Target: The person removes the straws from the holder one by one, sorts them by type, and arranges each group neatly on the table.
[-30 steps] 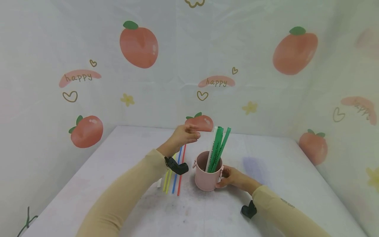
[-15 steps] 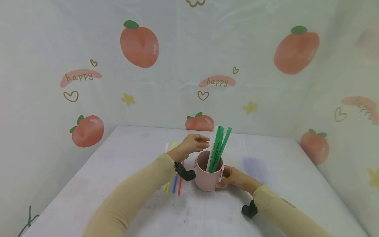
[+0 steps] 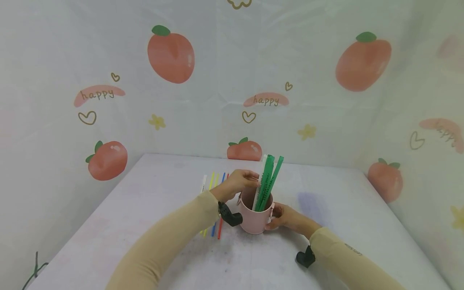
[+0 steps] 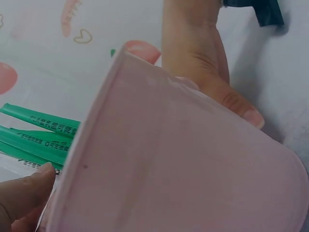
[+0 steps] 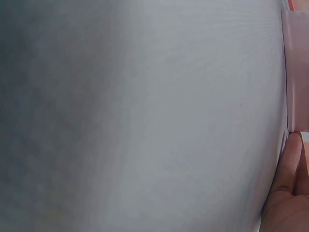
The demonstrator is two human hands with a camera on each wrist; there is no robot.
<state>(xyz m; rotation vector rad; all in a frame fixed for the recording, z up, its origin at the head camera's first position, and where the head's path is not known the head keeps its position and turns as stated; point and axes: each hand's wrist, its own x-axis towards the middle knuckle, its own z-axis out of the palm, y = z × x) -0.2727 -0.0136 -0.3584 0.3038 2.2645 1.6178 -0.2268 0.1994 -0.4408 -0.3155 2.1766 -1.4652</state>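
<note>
A pink cup (image 3: 252,222) with side handles stands upright on the table. In it lean several slim green printed packets (image 3: 268,181) and a white printed packet (image 3: 258,195). My right hand (image 3: 288,217) grips the cup at its right handle; in the right wrist view my fingers (image 5: 288,162) are at the pink wall. My left hand (image 3: 235,183) reaches over the far left of the rim. Its fingertips are right at the white packet. In the left wrist view the thumb (image 4: 34,186) overlaps the packets; I cannot tell whether it pinches one.
Left of the cup, thin sticks lie side by side: yellow ones (image 3: 211,181), a blue one (image 3: 213,230), a red one (image 3: 219,231) and a white packet (image 3: 204,183). My left forearm (image 3: 177,233) passes over them. A printed cloth (image 3: 203,133) hangs behind the table.
My left hand has moved right and down, from above the sticks to the packets in the cup. My right hand and the cup have stayed in place.
</note>
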